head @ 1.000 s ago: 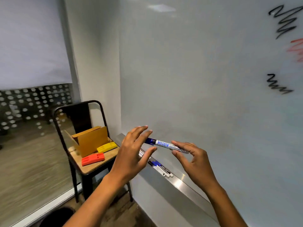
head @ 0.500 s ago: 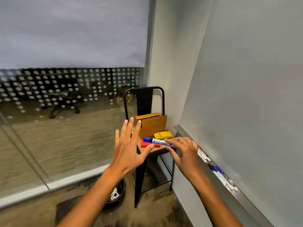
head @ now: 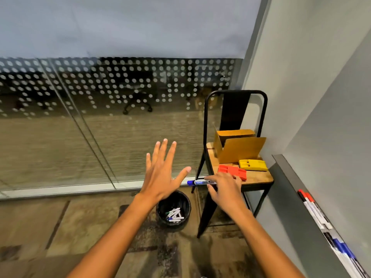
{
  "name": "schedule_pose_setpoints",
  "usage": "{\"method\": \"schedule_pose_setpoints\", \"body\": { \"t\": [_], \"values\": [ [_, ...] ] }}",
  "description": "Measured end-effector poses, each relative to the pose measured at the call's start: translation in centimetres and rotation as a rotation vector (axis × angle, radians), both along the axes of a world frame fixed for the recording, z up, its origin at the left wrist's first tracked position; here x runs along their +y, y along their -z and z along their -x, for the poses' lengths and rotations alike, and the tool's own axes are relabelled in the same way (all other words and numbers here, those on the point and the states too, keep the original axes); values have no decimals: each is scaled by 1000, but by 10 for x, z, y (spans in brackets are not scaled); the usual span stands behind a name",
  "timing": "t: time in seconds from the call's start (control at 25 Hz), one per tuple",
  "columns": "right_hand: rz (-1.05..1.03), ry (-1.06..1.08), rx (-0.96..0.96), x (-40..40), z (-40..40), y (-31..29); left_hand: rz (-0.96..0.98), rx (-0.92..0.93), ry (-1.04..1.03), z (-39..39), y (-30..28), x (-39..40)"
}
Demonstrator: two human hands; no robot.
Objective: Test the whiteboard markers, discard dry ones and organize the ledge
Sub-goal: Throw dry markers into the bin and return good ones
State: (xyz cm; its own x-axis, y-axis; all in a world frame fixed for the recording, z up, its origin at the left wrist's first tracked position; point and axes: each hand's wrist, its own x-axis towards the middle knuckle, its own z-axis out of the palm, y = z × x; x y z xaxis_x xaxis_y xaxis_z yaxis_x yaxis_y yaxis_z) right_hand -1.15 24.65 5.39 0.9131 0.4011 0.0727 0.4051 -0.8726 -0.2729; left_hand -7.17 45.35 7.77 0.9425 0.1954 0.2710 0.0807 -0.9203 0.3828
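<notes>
The only print is on the blue marker (head: 201,182), pinched in the right hand (head: 226,189): a white word on a blue label band along its barrel, seen upside down and blurred, roughly "Doms", though the letters cannot be told for sure. The markers in the bin (head: 174,211) and on the ledge (head: 289,173) bear print too small to read.
</notes>
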Motion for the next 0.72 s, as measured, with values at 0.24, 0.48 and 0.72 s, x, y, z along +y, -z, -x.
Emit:
{"method": "schedule_pose_setpoints", "body": {
  "t": [0.24,0.48,0.72],
  "values": [
    [131,-74,102,37,-31,36,27,39,-57,-31,17,22],
    [285,-111,191,82,-62,63,69,94,-76,-56,34,58],
    [244,-78,245,127,-91,85,37,146,-53,-69,50,93]
  ]
}}
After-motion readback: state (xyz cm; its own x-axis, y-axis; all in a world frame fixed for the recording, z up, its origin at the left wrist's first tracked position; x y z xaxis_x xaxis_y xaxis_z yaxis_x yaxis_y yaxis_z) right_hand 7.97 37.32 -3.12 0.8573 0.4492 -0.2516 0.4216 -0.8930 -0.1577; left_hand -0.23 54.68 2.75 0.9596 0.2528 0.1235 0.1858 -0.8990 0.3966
